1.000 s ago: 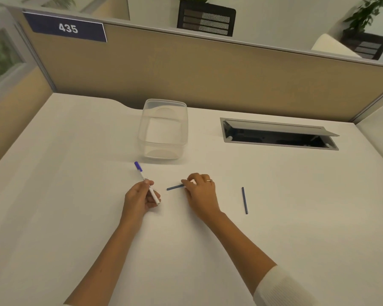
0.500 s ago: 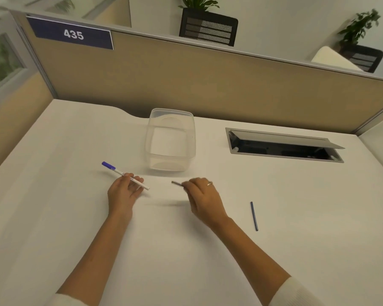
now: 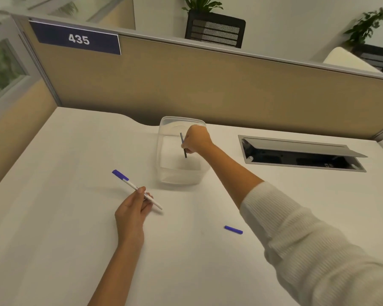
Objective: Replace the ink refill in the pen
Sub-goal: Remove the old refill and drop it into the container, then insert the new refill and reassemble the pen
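Over the clear plastic container [image 3: 181, 151] at the back of the desk [image 3: 53, 239], head view, the only one I have: right hand [image 3: 197, 138] pinches a thin dark ink refill [image 3: 183, 145] nearly upright, lower tip inside the container opening. Right grip is narrow, closed on that refill. I read this as the spent refill being binned.

Left hand [image 3: 131, 212] holds the pen [image 3: 137, 189] near the front of the desk, white barrel, blue cap end pointing away to the left. Left grip is closed around the barrel mid-length. A short blue piece [image 3: 233, 229] lies on the desk right of it, well apart. Could be the spare refill foreshortened, or a pen part; can't tell.

To do it well: release low inside the container so the refill doesn't bounce off the rim. Keep the pen's open end steady and clear of the desk, ready for the new one.

Readable text: partition sign [image 3: 78, 39], white "435" on dark blue. No brand legible on the pen.
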